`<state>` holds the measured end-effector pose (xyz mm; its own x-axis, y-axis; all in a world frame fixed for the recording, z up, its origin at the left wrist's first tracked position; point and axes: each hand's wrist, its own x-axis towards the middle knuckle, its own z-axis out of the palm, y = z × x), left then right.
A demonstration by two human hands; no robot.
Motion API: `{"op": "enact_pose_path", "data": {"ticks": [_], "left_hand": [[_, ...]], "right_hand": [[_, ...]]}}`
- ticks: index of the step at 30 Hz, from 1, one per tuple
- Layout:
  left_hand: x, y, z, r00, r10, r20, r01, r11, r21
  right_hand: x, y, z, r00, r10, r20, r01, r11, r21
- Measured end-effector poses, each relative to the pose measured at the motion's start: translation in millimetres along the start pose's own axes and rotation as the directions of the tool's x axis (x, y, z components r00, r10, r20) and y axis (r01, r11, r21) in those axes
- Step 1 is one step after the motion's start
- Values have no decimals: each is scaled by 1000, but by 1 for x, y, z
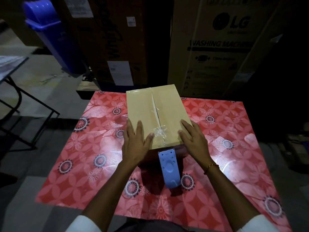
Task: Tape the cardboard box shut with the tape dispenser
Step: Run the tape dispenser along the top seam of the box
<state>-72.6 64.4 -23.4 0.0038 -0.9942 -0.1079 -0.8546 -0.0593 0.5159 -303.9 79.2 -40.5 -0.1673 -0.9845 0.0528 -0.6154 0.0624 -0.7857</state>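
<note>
A tan cardboard box stands in the middle of the red flowered table, its two top flaps folded down with a narrow gap along the seam. Crumpled clear tape crosses the seam near the front edge. My left hand lies flat on the left flap at the near corner, fingers spread. On the right flap's near corner rests my right hand, also flat. A light blue tape dispenser lies on the table just in front of the box, between my wrists, touched by neither hand.
Behind the table stand tall cardboard appliance cartons and a blue swing-lid bin. A folding table with dark legs is at the far left. The floor is grey.
</note>
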Motion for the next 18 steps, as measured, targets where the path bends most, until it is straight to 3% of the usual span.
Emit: {"op": "enact_pose_path", "data": {"ticks": [2,4,6,8,11,14,18], "left_hand": [[1,-1,-3,990,116,-79,-107,988,110],[0,1,-4,922,350,-166,-322,931,171],[-1,5,-1,804,583,-118,-566,811,150],[1,9,2,715,699,27,-695,706,139],[10,9,2,730,653,204,-684,691,234],[19,6,3,776,584,237,-630,707,321],[34,16,8,858,456,235,-513,776,368]], "right_hand": [[-1,2,0,1000,-6,0,6,1000,25],[-2,4,0,1000,-3,3,2,999,47],[-1,5,2,1000,3,-10,-3,999,33],[-2,4,4,999,-6,-48,3,998,-59],[-16,-3,3,984,-37,-176,17,993,-114],[-43,-2,-1,949,-121,-292,91,989,-114],[-80,6,4,969,-133,-209,136,991,-4]]}}
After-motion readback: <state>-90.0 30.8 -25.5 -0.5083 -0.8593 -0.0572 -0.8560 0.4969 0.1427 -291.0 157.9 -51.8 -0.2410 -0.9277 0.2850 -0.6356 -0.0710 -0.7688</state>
